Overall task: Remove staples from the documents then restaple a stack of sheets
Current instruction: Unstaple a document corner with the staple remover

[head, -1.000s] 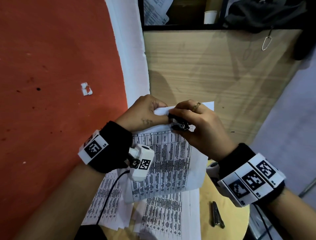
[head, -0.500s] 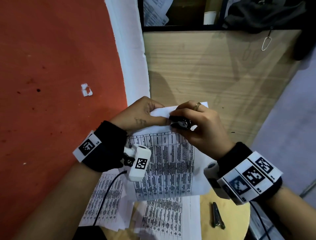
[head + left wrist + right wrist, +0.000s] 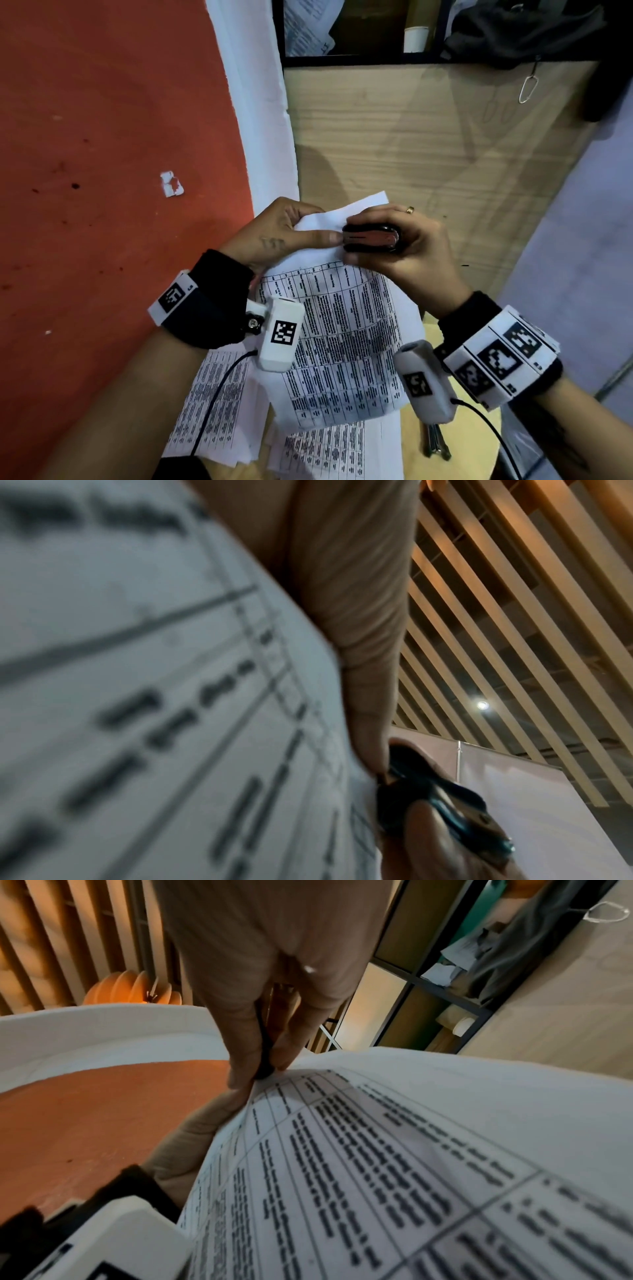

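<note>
My left hand [image 3: 284,229] pinches the top left corner of a printed stack of sheets [image 3: 342,342], held up off the table. A small black and chrome stapler [image 3: 371,238] sits on the top edge of that stack, gripped by my right hand [image 3: 404,246]. The thumb tip of the left hand touches the stapler's nose. In the left wrist view the stapler [image 3: 441,807] shows dark beside the blurred sheet [image 3: 154,696]. The right wrist view shows the fingers [image 3: 240,1031] squeezing the black stapler [image 3: 265,1053] at the paper's edge [image 3: 377,1137].
More printed sheets [image 3: 219,404] lie on the round wooden table [image 3: 476,442] below my hands. A metal staple remover [image 3: 436,442] lies on the table at the right. A red wall [image 3: 102,171] is to the left, a wooden panel [image 3: 428,144] ahead.
The right hand turned the stapler so its chrome side now faces up and lies lengthwise along the paper's top edge. The held stack shifted slightly right.
</note>
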`<action>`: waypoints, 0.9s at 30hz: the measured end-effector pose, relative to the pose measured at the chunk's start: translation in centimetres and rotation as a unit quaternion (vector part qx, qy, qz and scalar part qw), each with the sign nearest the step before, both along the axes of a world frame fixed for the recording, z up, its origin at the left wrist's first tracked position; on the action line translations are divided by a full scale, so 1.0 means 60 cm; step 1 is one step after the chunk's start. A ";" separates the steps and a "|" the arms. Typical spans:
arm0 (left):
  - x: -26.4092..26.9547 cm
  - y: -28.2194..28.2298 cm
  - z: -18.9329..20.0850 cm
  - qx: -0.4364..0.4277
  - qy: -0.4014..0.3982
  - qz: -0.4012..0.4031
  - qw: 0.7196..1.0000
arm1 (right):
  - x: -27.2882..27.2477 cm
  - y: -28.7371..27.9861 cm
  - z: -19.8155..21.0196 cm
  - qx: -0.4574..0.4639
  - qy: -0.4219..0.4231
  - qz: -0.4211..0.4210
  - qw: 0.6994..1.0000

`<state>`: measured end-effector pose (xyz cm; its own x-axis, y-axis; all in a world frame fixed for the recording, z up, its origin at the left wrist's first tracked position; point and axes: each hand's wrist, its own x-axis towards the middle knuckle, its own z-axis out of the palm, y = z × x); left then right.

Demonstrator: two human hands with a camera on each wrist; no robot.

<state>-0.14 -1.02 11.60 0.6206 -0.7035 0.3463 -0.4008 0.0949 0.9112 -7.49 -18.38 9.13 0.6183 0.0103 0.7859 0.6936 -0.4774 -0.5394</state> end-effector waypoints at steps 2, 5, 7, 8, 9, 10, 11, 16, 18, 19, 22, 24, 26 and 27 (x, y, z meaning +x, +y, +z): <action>0.002 -0.001 -0.002 -0.003 -0.002 0.006 1.000 | -0.001 -0.001 0.001 0.019 0.014 0.017 1.000; 0.002 -0.008 -0.004 0.004 -0.024 0.038 0.999 | -0.002 -0.002 0.001 0.041 0.030 0.024 0.998; 0.004 -0.015 -0.010 0.016 -0.068 0.077 0.995 | -0.002 -0.002 -0.001 0.014 0.013 -0.017 1.000; 0.006 -0.018 -0.013 0.026 -0.094 0.097 0.991 | -0.001 -0.003 -0.003 -0.015 -0.006 -0.048 0.999; 0.007 -0.020 -0.015 0.039 -0.120 0.119 0.985 | 0.001 -0.002 -0.007 -0.043 -0.028 -0.079 0.996; 0.008 -0.022 -0.017 0.055 -0.147 0.140 0.978 | 0.005 -0.002 -0.013 -0.066 -0.046 -0.103 0.991; 0.009 -0.025 -0.019 0.074 -0.169 0.161 0.970 | 0.009 0.000 -0.019 -0.085 -0.059 -0.120 0.987; 0.014 -0.017 -0.016 0.198 -0.281 0.281 0.896 | 0.017 -0.006 -0.059 -0.139 -0.107 -0.208 0.962; 0.023 -0.005 -0.017 0.205 -0.273 0.282 0.897 | 0.015 -0.019 -0.071 -0.138 -0.089 -0.220 0.962; 0.029 0.000 -0.018 0.207 -0.264 0.275 0.901 | 0.015 -0.023 -0.076 -0.141 -0.075 -0.222 0.962; 0.033 0.005 -0.016 0.230 -0.259 0.247 0.905 | 0.025 -0.030 -0.082 -0.152 -0.042 -0.218 0.963; 0.035 0.005 -0.015 0.237 -0.261 0.234 0.906 | 0.032 -0.030 -0.078 -0.160 -0.012 -0.205 0.966; 0.040 0.006 -0.016 0.245 -0.257 0.226 0.907 | 0.036 -0.033 -0.070 -0.176 0.015 -0.187 0.966; 0.042 0.008 -0.016 0.249 -0.252 0.220 0.909 | 0.037 -0.035 -0.064 -0.182 0.024 -0.173 0.968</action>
<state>2.40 -0.56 10.62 0.7308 -0.5728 0.3714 -0.6786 -0.5501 0.4867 -5.25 -20.48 5.31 0.6702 0.0681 0.7391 0.4372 -0.8409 -0.3190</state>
